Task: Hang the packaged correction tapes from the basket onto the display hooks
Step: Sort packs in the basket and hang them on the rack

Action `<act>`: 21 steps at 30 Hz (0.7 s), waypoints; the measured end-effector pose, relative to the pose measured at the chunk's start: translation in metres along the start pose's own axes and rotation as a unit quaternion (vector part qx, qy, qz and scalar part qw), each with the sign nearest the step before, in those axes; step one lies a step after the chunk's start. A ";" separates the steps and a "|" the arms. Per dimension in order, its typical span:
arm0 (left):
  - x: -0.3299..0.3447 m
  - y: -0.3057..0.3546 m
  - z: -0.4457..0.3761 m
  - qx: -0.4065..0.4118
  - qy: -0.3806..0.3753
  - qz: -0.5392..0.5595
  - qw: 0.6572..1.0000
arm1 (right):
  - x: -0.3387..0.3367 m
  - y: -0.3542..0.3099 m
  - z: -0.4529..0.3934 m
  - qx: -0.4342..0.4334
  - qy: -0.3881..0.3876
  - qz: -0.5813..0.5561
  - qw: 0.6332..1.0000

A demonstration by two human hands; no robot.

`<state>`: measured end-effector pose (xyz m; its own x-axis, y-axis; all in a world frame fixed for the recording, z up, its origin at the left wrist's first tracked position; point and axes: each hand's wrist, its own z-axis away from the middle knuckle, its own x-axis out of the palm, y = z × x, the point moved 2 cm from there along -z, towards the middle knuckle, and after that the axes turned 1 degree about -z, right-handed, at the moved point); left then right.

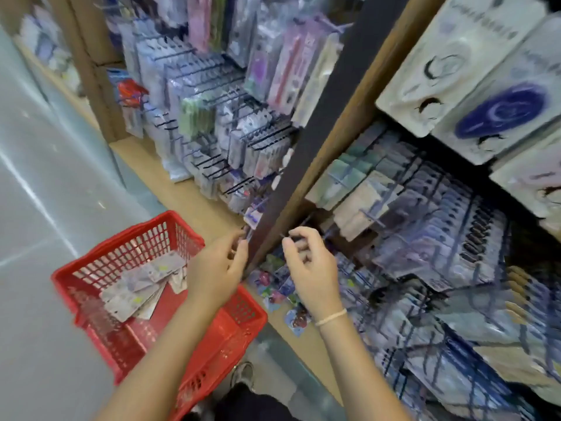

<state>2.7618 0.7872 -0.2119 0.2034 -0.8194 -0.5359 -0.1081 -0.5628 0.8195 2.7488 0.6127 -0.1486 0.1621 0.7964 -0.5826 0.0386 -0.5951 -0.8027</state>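
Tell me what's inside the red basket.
The red basket holds a loose pile of flat, pale packets on its red floor. The left forearm covers the near right part, so anything lying there is hidden.

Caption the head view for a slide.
Both hands, left hand and right hand, raised at the display hooks beside a red basket of packaged correction tapes.
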 end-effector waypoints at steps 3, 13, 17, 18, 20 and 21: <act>-0.007 -0.109 0.036 -0.132 -0.017 -0.095 0.987 | 0.096 0.055 -0.006 0.086 -0.173 0.013 0.981; -0.006 -0.290 0.130 -0.323 0.085 -0.229 0.914 | 0.378 0.229 0.016 0.266 -0.345 0.037 0.899; -0.005 -0.307 0.145 -0.371 0.118 -0.184 0.903 | 0.430 0.265 0.005 0.254 -0.310 0.078 0.913; -0.007 -0.309 0.146 -0.385 0.122 -0.171 0.899 | 0.438 0.268 0.001 0.240 -0.313 0.090 0.915; -0.010 -0.312 0.142 -0.399 0.124 -0.157 0.895 | 0.453 0.271 -0.006 0.229 -0.327 0.114 0.910; -0.012 -0.312 0.138 -0.406 0.125 -0.155 0.892 | 0.457 0.271 -0.011 0.227 -0.327 0.125 0.909</act>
<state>2.6583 0.9578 -0.4891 0.3223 -0.5313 -0.7835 0.7102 -0.4116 0.5712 2.8441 0.8147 -0.6308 -0.5168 0.6248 -0.5853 -0.3542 -0.7785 -0.5183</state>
